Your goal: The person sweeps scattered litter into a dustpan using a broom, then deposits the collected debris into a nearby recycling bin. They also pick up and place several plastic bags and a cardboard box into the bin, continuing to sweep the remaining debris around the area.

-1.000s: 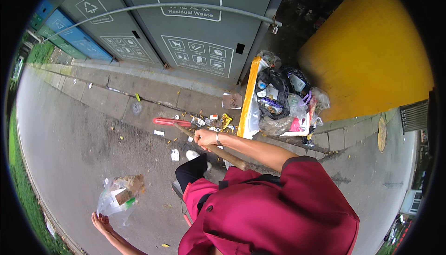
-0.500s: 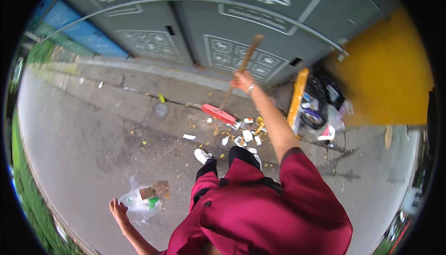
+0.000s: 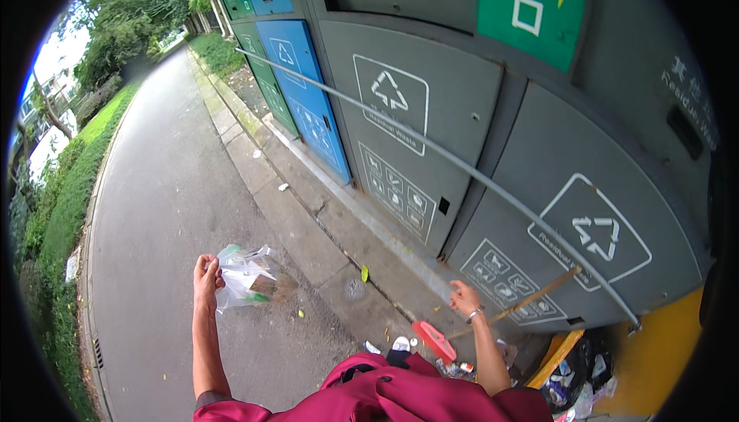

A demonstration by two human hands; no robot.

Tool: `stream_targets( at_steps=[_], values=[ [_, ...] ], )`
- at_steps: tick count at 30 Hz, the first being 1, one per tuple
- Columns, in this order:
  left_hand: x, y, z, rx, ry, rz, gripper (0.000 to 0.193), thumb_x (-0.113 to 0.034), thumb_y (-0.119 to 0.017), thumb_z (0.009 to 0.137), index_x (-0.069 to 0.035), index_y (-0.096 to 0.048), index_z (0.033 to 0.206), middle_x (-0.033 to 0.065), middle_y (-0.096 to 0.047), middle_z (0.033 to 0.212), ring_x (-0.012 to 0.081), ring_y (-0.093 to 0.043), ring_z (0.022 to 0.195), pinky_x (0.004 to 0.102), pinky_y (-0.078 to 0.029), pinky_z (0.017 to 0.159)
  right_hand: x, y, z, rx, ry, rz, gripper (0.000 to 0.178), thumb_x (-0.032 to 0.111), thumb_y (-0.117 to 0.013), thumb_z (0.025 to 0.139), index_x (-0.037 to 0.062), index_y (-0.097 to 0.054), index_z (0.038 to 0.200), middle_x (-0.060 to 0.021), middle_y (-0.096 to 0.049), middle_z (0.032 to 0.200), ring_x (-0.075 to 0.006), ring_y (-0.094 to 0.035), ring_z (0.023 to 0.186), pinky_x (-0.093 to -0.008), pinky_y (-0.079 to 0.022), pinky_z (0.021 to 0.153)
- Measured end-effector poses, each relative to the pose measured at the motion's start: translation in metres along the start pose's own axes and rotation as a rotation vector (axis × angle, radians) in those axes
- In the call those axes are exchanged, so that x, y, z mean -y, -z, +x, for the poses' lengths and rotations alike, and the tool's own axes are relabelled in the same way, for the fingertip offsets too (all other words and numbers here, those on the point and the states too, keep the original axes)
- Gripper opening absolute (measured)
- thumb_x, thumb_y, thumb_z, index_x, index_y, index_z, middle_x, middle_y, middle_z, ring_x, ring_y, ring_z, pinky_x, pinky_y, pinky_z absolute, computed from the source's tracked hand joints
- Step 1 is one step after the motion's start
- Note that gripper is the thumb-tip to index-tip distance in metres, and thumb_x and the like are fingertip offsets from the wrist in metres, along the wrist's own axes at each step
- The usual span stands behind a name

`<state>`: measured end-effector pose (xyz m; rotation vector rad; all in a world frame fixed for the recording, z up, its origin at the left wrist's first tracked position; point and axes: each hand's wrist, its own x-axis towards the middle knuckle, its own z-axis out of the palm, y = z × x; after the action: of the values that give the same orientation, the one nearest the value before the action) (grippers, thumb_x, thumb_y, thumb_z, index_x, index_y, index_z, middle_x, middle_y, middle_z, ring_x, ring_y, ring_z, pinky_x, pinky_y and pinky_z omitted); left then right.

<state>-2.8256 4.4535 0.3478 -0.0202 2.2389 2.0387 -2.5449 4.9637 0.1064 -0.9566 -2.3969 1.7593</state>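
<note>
My left hand (image 3: 206, 274) is closed on the top of a clear plastic bag (image 3: 245, 274), which hangs over the road with brown and green items inside. My right hand (image 3: 464, 299) has its fingers partly spread with nothing in them, just left of a broom (image 3: 436, 342). The broom's red head rests on the pavement. Its wooden handle slants up to the right against the grey bin front, passing behind my right wrist. Small litter lies around the broom head, partly hidden by my body.
Grey bin cabinets (image 3: 416, 106) line the right, with a blue cabinet (image 3: 304, 95) farther along. A metal rail (image 3: 431, 145) runs across their fronts. A black trash bag (image 3: 573, 376) sits at lower right beside a yellow panel (image 3: 654, 353). A hedge (image 3: 65, 230) borders the road's left side.
My view has swung up and left along the road. My right hand has let go of the broom handle, which leans on the bin. My left hand, with the bag, is raised farther forward.
</note>
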Motion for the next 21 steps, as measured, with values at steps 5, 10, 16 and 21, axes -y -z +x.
stream_targets(
  at_steps=[5, 10, 16, 21],
  values=[
    [-0.03, -0.048, 0.079, 0.072, -0.064, 0.003, 0.014, -0.024, -0.056, 0.089, -0.013, -0.047, 0.089, -0.0046, -0.043, 0.063, 0.0037, -0.037, 0.049, 0.0178, -0.033, 0.045, 0.229, 0.036, 0.053, -0.095, 0.517, -0.058, 0.031, 0.005, -0.048, 0.084, 0.0059, -0.053, 0.114, -0.0058, -0.06, 0.066, -0.0134, -0.06, 0.057, -0.0272, -0.047, 0.055],
    [-0.059, -0.073, 0.147, 0.162, -0.053, -0.013, 0.014, -0.023, -0.056, 0.089, -0.012, -0.047, 0.089, -0.0046, -0.044, 0.062, 0.004, -0.038, 0.049, 0.0182, -0.032, 0.045, 0.414, 0.079, 0.091, -0.358, 0.968, -0.34, 0.034, 0.001, -0.048, 0.084, 0.0081, -0.052, 0.117, -0.0048, -0.057, 0.079, -0.0102, -0.057, 0.067, -0.0245, -0.047, 0.06],
    [-0.11, -0.102, 0.214, 0.423, -0.098, 0.116, 0.016, -0.026, -0.056, 0.089, -0.012, -0.049, 0.091, -0.0043, -0.042, 0.063, 0.0038, -0.037, 0.052, 0.0177, -0.03, 0.046, 0.592, 0.139, 0.173, -0.704, 1.183, -0.749, 0.04, 0.001, -0.049, 0.083, 0.0132, -0.05, 0.121, -0.01, -0.054, 0.093, -0.0187, -0.055, 0.08, -0.0272, -0.047, 0.068],
    [-0.145, -0.093, 0.264, 0.651, -0.132, 0.239, 0.014, -0.019, -0.057, 0.088, -0.007, -0.049, 0.089, -0.0051, -0.041, 0.06, 0.0043, -0.034, 0.053, 0.0211, -0.027, 0.048, 0.68, 0.215, 0.267, -0.957, 1.043, -1.163, 0.043, 0.006, -0.046, 0.085, 0.017, -0.043, 0.127, -0.0119, -0.051, 0.09, -0.0265, -0.055, 0.082, -0.037, -0.045, 0.077]
  ],
)
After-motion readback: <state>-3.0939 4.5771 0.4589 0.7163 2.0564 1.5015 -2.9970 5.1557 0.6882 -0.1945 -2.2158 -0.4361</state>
